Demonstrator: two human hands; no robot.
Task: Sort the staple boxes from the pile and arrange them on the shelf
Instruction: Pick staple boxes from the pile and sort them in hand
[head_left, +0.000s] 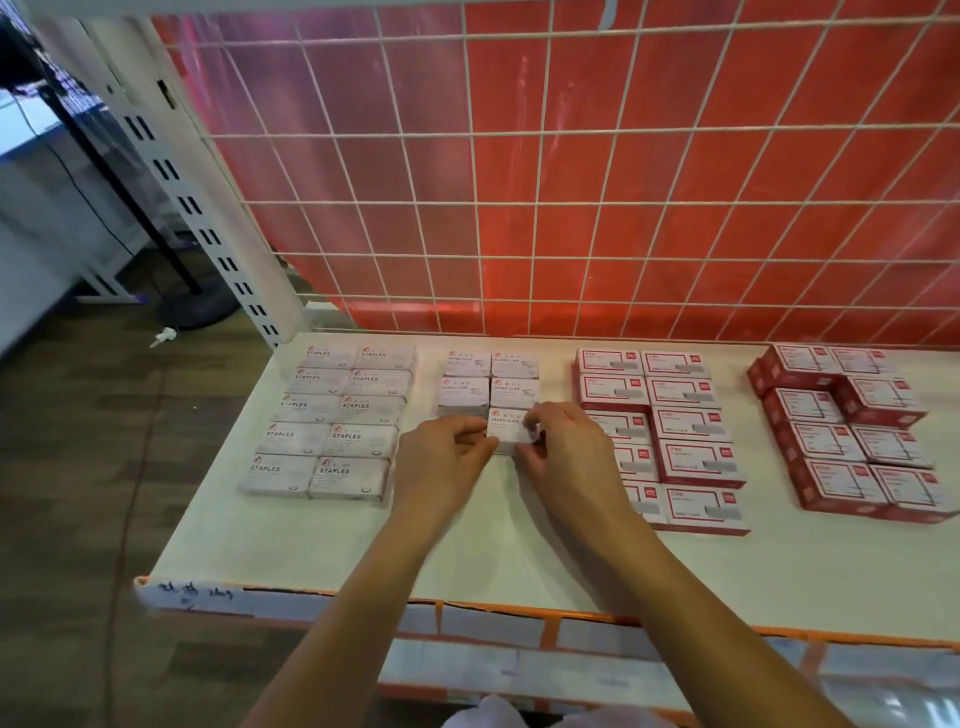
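The white shelf (363, 551) has a wire grid (571, 182) behind it and carries four blocks of boxes. At the left lie the staple boxes (332, 421), ten of them, two across and five deep, with labels up. Right of centre are ten red boxes (685, 431) in the same layout; their print is too small to read. At the far right is the end stack (831, 441), with about eight red tops showing, laid unevenly and cut off by the frame edge.

Between the staples and the red block sit four clip boxes (491, 379) marked PAPER CLIPS. A fifth box (509, 423) is at the front of their right column, pinched by the left hand (447, 457) on one side and the right hand (569, 452) on the other.

Risks:
- The right forearm crosses the red block's near corner, so pulling it back carelessly could drag those boxes askew.
- Setting the held box down crooked could nudge the row behind it.
- Whether a sixth clip box lies under the left hand cannot be told.
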